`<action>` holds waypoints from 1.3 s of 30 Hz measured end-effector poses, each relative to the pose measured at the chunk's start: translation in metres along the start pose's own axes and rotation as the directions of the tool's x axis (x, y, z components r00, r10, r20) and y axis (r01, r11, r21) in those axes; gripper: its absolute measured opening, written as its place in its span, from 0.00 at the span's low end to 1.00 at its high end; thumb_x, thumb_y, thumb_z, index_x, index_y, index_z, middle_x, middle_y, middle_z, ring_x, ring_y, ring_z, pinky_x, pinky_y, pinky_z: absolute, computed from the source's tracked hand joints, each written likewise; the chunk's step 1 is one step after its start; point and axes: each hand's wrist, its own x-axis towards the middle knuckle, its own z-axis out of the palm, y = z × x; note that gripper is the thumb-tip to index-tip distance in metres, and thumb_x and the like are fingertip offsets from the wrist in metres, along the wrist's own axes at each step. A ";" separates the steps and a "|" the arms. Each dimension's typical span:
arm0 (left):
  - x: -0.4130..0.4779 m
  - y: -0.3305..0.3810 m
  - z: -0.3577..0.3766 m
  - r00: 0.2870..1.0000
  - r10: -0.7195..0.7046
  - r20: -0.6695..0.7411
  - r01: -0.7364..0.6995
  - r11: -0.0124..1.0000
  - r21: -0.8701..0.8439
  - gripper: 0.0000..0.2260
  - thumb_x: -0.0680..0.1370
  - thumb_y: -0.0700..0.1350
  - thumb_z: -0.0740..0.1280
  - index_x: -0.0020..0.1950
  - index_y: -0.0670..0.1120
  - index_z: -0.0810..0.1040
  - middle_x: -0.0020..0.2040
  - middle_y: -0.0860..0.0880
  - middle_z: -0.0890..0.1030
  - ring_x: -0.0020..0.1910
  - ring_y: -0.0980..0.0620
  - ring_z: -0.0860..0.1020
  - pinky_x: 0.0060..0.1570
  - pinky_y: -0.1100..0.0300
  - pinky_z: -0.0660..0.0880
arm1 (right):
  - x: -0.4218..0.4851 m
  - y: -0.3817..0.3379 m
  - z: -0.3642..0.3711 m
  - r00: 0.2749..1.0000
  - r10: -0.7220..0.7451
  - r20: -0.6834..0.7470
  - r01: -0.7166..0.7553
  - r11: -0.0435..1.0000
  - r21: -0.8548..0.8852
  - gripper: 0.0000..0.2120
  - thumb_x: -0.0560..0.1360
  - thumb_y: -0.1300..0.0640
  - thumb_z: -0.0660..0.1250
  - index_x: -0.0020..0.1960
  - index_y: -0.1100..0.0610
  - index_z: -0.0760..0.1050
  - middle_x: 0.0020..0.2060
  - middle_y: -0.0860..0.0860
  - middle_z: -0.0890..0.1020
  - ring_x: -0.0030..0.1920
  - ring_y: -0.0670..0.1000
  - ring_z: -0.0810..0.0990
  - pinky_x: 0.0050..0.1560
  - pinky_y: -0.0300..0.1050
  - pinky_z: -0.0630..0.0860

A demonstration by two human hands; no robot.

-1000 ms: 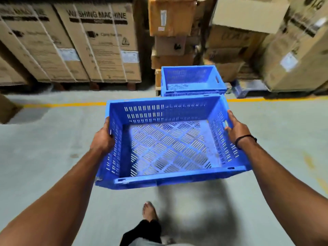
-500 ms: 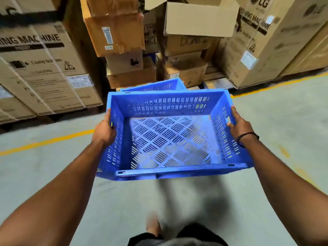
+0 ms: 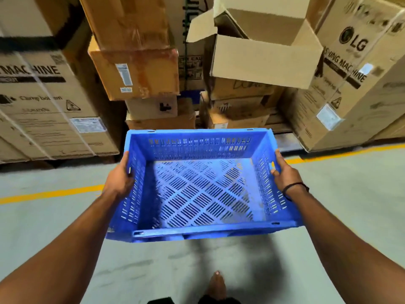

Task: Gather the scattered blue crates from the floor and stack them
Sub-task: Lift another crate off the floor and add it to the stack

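An empty blue perforated crate [image 3: 203, 194] is held in the air in front of me, above the grey floor. My left hand [image 3: 120, 178] grips its left side wall at the handle slot. On the opposite wall, my right hand [image 3: 283, 172], with a black band on the wrist, grips the handle slot. The second blue crate seen earlier is hidden behind the one I carry.
Stacked cardboard boxes [image 3: 140, 73] and large washing-machine cartons [image 3: 43, 102] stand close ahead, with an open box [image 3: 263, 58] on top at the right. A yellow floor line [image 3: 50, 193] runs across. My bare foot [image 3: 217, 286] is below the crate.
I have walked closer to the boxes carrying the crate. The other blue crate ahead has passed out of sight behind the carried one.
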 end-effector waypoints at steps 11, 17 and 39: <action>0.111 -0.008 0.029 0.988 -0.142 -0.058 0.143 0.989 0.024 0.34 0.76 0.36 0.61 0.78 0.54 0.52 0.54 0.30 0.78 0.49 0.31 0.78 0.42 0.52 0.68 | 0.171 -0.057 0.056 0.982 -0.139 0.129 0.140 0.990 0.005 0.35 0.77 0.63 0.62 0.77 0.47 0.49 0.64 0.65 0.74 0.58 0.65 0.76 0.54 0.50 0.71; 0.151 -0.029 0.048 0.989 -0.145 -0.027 0.146 0.989 0.032 0.35 0.75 0.35 0.61 0.77 0.54 0.53 0.56 0.32 0.79 0.49 0.32 0.79 0.46 0.48 0.73 | 0.204 -0.059 0.100 0.981 -0.072 0.181 0.080 0.996 -0.033 0.34 0.77 0.62 0.62 0.77 0.46 0.50 0.55 0.67 0.79 0.52 0.67 0.78 0.45 0.48 0.71; 0.172 -0.045 0.063 0.996 -0.062 0.065 0.040 0.955 0.293 0.36 0.76 0.36 0.62 0.78 0.41 0.44 0.79 0.45 0.42 0.77 0.42 0.43 0.75 0.51 0.49 | 0.241 -0.058 0.116 0.912 -0.364 0.188 0.407 0.856 -0.320 0.35 0.75 0.50 0.67 0.76 0.54 0.54 0.77 0.57 0.50 0.74 0.61 0.57 0.72 0.56 0.60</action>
